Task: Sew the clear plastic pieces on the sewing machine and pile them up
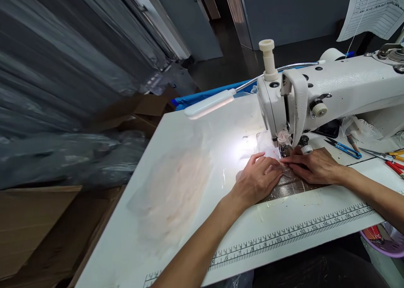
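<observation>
White table (pixel 284 212) | pale fabric (pixel 266 143) just beyond left grip (pixel 260 174), apart | right grip (pixel 311 166): cannot tell closure

Looks like a sewing workshop, judging by the white sewing machine (pixel 347 77) mounted on a pale worktable (pixel 110 254), with a ruler scale (pixel 277 239) along the near edge and a slim lamp (pixel 210 104) on a bendable metal neck, lit beside the needle end. Shows the trade again in blue thread snips (pixel 347 150) and scissors (pixel 378 154) lying under the machine's arm, and in a form-like printed sheet (pixel 374 10) above. Suggests production or storage through cardboard (pixel 34 225) and bulky plastic-wrapped goods (pixel 53 153) crowding the left side.
</observation>
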A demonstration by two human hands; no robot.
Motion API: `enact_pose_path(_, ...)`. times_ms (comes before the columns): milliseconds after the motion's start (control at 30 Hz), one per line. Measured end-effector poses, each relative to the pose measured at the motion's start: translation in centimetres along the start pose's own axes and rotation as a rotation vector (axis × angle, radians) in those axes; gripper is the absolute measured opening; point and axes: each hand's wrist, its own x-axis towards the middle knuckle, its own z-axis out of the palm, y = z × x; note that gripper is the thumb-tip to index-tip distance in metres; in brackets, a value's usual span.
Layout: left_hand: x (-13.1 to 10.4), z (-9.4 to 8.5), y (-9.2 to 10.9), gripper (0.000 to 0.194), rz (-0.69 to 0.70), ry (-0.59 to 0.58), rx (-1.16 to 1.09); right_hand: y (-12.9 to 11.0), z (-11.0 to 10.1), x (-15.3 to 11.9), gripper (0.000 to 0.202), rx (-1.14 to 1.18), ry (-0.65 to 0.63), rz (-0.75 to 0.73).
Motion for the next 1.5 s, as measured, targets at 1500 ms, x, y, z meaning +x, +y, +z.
enact_pose_path(1500, -0.6, 0.3, -0.2, 0.011, 0.053, 0.011, -0.025, 0.7, 1.4, -1.4, 0.035, 0.221, 0.104, -0.136)
